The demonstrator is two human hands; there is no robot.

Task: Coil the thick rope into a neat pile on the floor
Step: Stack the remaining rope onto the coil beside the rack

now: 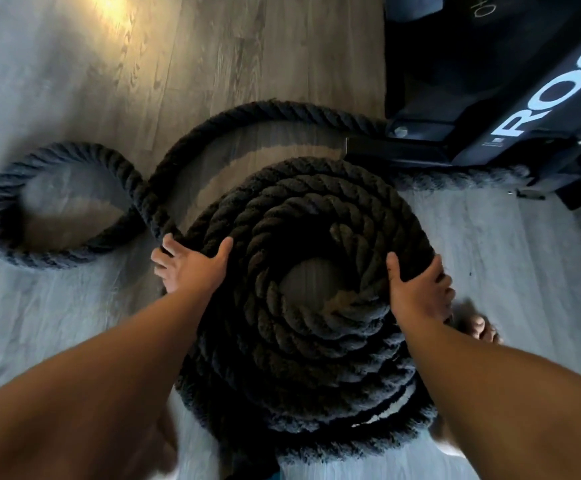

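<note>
The wood floor (pixel 74 81) gives you open room across the whole left and upper left of the frame, and more at lower right. Most of the thick rope (pixel 303 209) already lies in a stacked round coil at the centre, several turns deep, with a small gap of floor showing in its middle. I judge the job well over half done.

What remains is on two sides. A black frame (pixel 524 98) fills the upper right corner, and its foot sits just beside the coil's far edge, so you have little room there. Two strands run off toward it, and I cannot tell where they end. A loose loop (pixel 8 202) lies at middle left, crossing itself near the coil, and must still be drawn in.

Your left hand (pixel 193 268) grips the outer turn at the coil's left edge, thumb over the top and fingers curled round the outside. Your right hand (pixel 417 289) clasps the right edge the same way. A bare foot (pixel 483 327) stands just beside it.
</note>
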